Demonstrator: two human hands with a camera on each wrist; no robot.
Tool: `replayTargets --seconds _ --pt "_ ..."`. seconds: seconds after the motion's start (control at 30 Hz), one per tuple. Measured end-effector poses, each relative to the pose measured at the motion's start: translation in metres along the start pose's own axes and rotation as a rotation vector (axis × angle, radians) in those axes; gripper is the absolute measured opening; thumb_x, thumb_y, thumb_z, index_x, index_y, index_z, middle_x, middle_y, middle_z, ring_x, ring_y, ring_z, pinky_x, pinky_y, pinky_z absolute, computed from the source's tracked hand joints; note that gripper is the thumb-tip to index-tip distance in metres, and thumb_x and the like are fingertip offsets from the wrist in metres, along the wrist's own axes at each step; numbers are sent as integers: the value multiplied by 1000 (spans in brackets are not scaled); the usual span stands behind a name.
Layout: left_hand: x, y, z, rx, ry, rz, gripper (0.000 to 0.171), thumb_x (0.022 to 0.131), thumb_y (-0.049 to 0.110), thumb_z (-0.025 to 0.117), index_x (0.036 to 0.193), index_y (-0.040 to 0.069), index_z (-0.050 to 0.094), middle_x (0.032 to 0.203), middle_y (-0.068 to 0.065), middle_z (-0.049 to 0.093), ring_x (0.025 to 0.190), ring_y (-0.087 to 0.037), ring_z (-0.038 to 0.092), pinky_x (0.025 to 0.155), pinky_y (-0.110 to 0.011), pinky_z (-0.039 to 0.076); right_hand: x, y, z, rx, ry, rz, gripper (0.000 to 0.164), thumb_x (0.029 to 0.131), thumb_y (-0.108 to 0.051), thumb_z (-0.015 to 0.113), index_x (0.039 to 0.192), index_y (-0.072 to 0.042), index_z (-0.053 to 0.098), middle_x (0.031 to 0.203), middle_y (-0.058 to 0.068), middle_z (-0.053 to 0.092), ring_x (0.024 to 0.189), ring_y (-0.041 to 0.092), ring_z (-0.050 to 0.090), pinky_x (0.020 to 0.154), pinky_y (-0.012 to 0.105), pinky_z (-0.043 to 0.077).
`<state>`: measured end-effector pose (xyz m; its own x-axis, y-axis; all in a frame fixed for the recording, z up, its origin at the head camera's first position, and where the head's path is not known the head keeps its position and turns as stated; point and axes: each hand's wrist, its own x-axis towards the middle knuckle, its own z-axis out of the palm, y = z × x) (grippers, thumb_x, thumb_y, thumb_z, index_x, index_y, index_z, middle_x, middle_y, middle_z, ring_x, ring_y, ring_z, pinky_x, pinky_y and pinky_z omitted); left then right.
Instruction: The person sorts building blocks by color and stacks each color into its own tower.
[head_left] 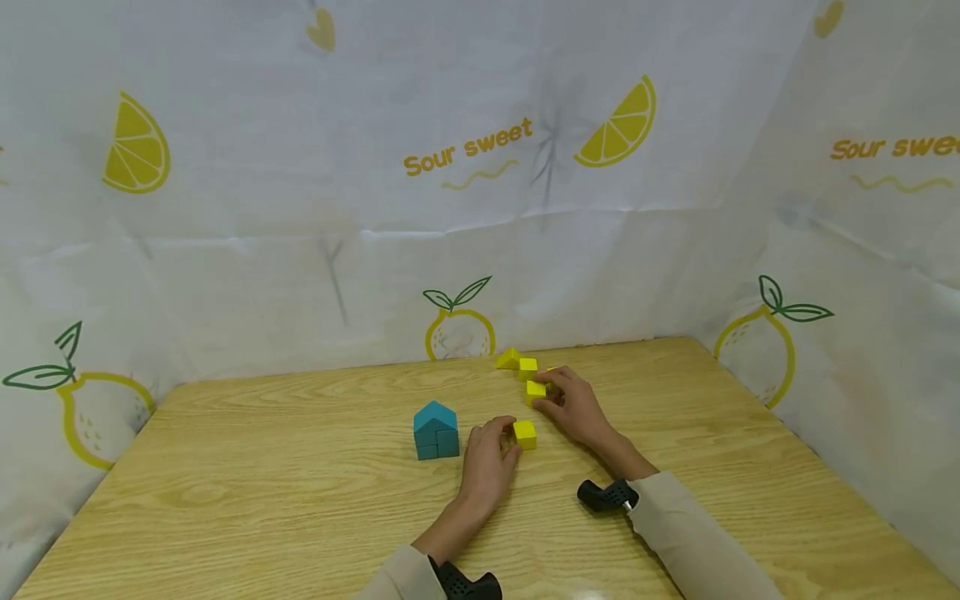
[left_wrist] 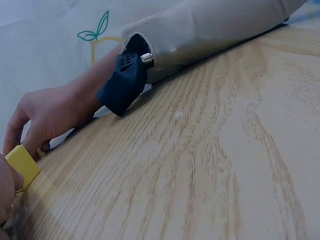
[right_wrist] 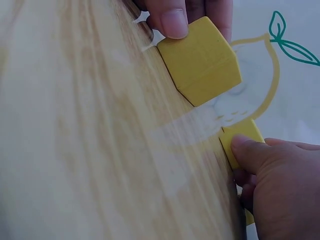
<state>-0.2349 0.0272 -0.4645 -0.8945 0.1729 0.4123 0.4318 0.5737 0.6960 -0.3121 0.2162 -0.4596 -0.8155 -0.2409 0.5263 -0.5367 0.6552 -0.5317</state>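
Observation:
My left hand (head_left: 486, 471) pinches a yellow cube (head_left: 525, 435) by its left side, close to the wooden table. The right wrist view shows its thumb and fingers at either side of that yellow cube (right_wrist: 200, 60). Farther back, my right hand (head_left: 579, 408) holds a second yellow cube (head_left: 535, 393) between thumb and fingers. A teal block house (head_left: 436, 433), with a triangular roof over smaller blocks, stands just left of my left hand. Behind the right hand's cube are another yellow cube (head_left: 528, 368) and a yellow triangular block (head_left: 507, 359).
Another yellow block (head_left: 552, 379) is partly hidden behind my right hand. The wooden table (head_left: 262, 483) reaches back to a white lemon-print cloth (head_left: 262, 292), which also hangs along the right side.

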Motion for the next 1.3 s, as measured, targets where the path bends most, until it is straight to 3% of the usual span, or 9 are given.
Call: replayTargets --seconds 0.2,0.83,1.3 --pt "0 0 -1 -9 -13 -9 35 87 3 69 121 3 59 113 -8 62 88 -21 50 73 -31 43 -1 1 1 16 14 -38 35 80 -5 77 113 -1 66 99 9 57 72 15 55 62 27 48" --pt "4 -2 -3 -43 -41 16 35 89 1 66 123 1 58 110 -8 61 77 -14 48 67 -28 43 -9 -14 -9 104 -9 -13 34 82 -5 75 115 -3 65 103 7 57 79 19 59 65 28 52" --pt "3 -5 -2 -30 -19 43 36 88 1 67 123 0 58 109 -9 62 77 -14 49 67 -27 44 -27 -20 -25 191 -104 23 33 85 -6 72 117 -10 64 106 4 56 86 21 55 67 29 52"
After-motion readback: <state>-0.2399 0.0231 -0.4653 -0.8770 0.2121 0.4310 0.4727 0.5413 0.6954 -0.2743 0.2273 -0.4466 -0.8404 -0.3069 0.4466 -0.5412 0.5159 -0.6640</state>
